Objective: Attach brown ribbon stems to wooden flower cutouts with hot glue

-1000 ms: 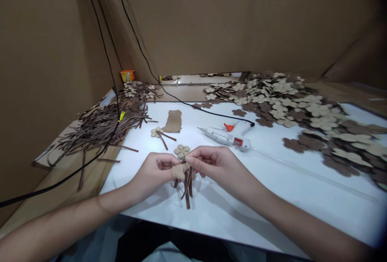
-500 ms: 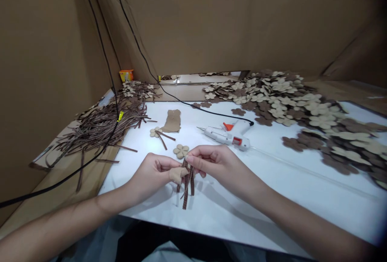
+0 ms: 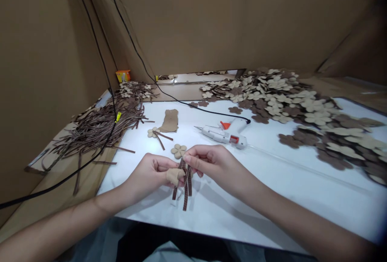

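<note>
This looks like a small craft workshop bay, boxed in by brown cardboard walls across the upper frame. On the white-topped table, a hot-glue gun lies right of centre, its black power cord running toward the upper left. Flower cutouts are heaped at right, thin brown strips at left, in batch quantities.

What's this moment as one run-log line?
left hand: touching striped ribbons | right hand: pinching striped ribbons | glue gun: lying on white surface
</note>
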`<state>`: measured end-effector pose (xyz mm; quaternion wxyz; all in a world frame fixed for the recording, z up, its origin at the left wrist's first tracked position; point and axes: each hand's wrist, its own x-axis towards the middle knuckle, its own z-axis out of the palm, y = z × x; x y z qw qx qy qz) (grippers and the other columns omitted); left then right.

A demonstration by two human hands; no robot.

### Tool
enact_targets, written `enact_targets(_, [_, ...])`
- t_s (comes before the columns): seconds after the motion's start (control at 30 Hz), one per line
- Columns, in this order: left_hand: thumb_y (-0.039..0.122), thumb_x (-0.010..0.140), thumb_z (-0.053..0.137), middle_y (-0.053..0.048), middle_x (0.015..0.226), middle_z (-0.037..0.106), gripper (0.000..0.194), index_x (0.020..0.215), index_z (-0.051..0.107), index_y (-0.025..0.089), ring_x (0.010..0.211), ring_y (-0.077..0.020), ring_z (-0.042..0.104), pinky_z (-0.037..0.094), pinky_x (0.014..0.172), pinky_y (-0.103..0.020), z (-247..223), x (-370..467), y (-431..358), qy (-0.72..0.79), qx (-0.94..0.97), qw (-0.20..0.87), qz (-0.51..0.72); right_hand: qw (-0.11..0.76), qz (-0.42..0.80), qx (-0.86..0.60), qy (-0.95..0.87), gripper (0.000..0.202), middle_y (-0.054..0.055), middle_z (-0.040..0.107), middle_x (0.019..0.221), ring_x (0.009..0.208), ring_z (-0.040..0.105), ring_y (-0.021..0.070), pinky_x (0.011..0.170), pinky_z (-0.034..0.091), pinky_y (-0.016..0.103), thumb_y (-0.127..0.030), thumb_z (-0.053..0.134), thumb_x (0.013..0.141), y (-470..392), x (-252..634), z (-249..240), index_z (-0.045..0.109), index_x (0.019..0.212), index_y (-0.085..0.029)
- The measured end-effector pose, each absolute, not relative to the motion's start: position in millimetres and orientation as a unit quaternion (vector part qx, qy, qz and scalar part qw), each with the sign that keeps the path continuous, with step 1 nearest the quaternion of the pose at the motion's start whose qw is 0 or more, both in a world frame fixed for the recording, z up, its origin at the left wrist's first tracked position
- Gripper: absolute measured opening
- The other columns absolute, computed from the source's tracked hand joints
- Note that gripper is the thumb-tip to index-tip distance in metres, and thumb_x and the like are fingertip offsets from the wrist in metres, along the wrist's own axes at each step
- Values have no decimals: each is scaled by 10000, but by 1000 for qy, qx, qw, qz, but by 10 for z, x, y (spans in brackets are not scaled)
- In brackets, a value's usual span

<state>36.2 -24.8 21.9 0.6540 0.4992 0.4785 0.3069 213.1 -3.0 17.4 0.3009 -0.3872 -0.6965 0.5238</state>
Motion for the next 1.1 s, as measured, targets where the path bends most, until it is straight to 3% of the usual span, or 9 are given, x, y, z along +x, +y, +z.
enact_targets(0.47, [204, 601, 746, -24, 569, 640, 120, 597, 696, 94, 524, -91, 530, 412, 523, -177, 141, 315, -242, 466, 507, 652, 318, 300, 520, -371, -708, 245, -19, 484, 608, 567, 434, 98, 514, 328, 208, -348, 499, 855, -20, 2141, 169, 607, 726, -169])
enact_targets(0.73, [317, 768, 638, -68, 860, 688, 254, 925, 688, 124, 785, -165, 613, 477, 754, -263, 190, 300, -296, 423, 582, 621, 311, 321, 523, -363, -702, 202, -11, 596, 652, 602, 540, 109, 541, 386, 197, -304, 500, 851, -58, 2130, 187, 612, 737, -181])
enact_targets(0.93, [330, 730, 674, -38, 646, 652, 232, 692, 659, 102, 608, -121, 570, 458, 604, -202, 139, 339, -260, 453, 576, 584, 350, 329, 492, -365, -719, 172, -23, 615, 648, 602, 565, 101, 544, 393, 180, -263, 504, 845, -80, 2126, 189, 616, 745, -181])
enact_targets(1.1, [301, 697, 706, -24, 634, 660, 190, 667, 664, 118, 593, -108, 565, 443, 581, -176, 129, 335, -263, 468, 586, 551, 366, 342, 482, -356, -724, 180, -21, 626, 669, 618, 556, 100, 548, 383, 179, -271, 514, 845, -64, 2136, 183, 627, 741, -178])
